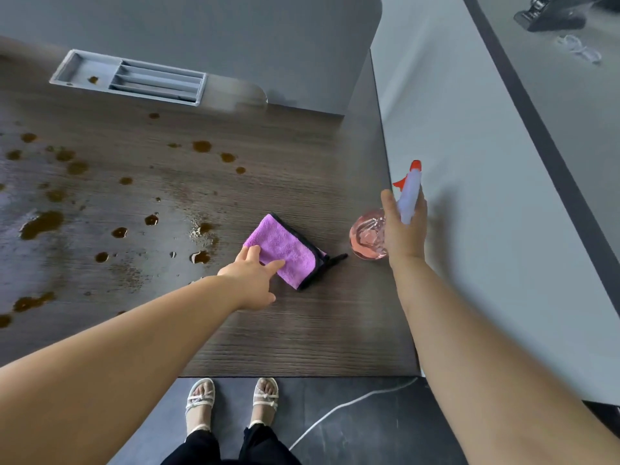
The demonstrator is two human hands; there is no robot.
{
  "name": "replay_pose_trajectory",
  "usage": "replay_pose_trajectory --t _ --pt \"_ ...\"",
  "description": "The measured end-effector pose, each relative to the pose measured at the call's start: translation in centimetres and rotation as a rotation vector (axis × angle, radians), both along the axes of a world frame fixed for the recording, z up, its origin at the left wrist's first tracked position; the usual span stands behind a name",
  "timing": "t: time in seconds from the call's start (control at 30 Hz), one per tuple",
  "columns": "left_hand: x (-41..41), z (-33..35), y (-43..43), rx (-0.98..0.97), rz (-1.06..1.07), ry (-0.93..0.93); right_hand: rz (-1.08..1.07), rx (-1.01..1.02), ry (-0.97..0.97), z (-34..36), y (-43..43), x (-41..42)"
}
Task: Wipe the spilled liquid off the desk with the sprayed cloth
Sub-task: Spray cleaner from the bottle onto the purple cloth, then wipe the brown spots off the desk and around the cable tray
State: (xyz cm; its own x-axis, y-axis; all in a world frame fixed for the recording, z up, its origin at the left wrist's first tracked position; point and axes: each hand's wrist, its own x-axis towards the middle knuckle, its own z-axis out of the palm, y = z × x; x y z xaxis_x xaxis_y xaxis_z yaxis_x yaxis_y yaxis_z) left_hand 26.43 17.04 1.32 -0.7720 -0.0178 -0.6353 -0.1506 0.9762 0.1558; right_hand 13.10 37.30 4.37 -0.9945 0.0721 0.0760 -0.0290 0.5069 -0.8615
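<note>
A folded purple cloth with a black edge lies on the dark wooden desk, right of centre. My left hand rests on its near-left corner, fingers spread flat on the fabric. Brown spilled liquid covers the desk's left half as several drops and puddles, the nearest about a hand's width left of the cloth. My right hand is shut on a spray bottle with a pink clear body, white head and orange nozzle, held at the desk's right edge.
A grey cable tray is set into the back of the desk, with one brown drop in it. A grey partition runs along the right side. Beyond it lies a black object. A white cord crosses the floor by my feet.
</note>
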Motion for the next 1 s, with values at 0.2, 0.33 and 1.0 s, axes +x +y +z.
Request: replay_pose_trajectory --t 0.2,0.33,1.0 --pt "0.0 0.4 0.3 -0.009 0.004 0.001 -0.093 0.046 -0.139 -4.1 1.0 2.4" --pt "0.0 0.3 0.1 0.019 0.032 0.020 -0.080 -0.021 -0.174 -4.2 0.3 1.0" --pt "3.4 0.7 -3.4 0.284 0.268 0.269 0.462 0.569 -0.307 -3.4 -7.1 5.3"
